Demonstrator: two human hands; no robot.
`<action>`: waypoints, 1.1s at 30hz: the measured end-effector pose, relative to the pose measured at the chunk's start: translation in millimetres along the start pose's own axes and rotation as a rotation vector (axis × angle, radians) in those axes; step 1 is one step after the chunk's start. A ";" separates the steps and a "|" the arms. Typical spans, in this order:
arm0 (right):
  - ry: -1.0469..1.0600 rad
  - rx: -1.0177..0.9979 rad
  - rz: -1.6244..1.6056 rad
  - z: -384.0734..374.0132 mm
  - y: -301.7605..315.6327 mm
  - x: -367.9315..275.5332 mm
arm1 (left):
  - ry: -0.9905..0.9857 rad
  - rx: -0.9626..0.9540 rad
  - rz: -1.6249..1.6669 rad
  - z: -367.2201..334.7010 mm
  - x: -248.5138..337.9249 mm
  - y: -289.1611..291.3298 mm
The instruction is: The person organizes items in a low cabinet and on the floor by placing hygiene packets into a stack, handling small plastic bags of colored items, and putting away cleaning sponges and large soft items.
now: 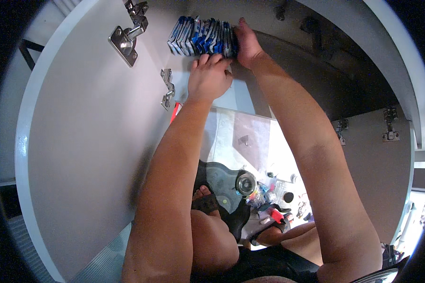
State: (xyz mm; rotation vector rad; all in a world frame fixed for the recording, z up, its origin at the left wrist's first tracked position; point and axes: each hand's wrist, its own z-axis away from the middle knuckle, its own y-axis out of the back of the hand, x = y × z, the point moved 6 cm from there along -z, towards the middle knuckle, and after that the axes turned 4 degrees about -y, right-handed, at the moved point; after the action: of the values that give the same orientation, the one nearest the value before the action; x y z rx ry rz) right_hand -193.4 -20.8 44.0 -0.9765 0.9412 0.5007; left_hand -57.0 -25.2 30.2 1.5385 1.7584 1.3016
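Observation:
A tightly packed row of blue and white packets (203,37) stands on edge at the back left inside a cabinet. My right hand (247,43) lies flat against the right end of the row, its fingers partly hidden behind the wrist and packets. At the front of the row, my left hand (209,76) has its fingers outstretched and slightly apart. Its fingertips touch or nearly touch the packets' lower front edge; exactly which I cannot tell. Neither hand is wrapped around a packet.
A cabinet door (87,141) stands wide on the left, with a metal hinge (126,41); another door (378,170) hangs on the right. Below, a round shiny vessel (245,183), colourful packages (259,195) and a red item (276,215) lie near my feet.

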 end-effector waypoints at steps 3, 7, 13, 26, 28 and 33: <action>0.007 0.201 -0.124 23.8 -1.5 -4.0 | -0.003 0.076 0.019 9.8 -13.8 3.0; 0.339 0.383 -0.010 28.0 65.5 -23.7 | -0.039 0.175 0.081 -13.3 10.7 -4.3; 0.147 0.025 0.282 37.9 19.9 8.7 | 0.024 0.087 0.069 -5.9 9.3 12.3; 0.688 0.295 0.467 146.2 8.8 5.0 | -0.072 0.277 0.172 -0.3 9.9 18.0; 0.730 0.481 0.669 209.4 15.7 47.5 | -0.138 0.320 0.196 7.5 4.5 20.0; -0.034 0.757 1.340 368.4 108.1 236.9 | -0.114 0.291 0.186 -1.0 13.4 14.4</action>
State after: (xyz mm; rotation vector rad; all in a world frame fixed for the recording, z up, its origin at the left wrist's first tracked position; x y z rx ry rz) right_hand 14.5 342.5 -124.0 0.4714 1.5245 1.1278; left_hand -54.3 -14.1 46.2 1.9357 1.8286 1.0486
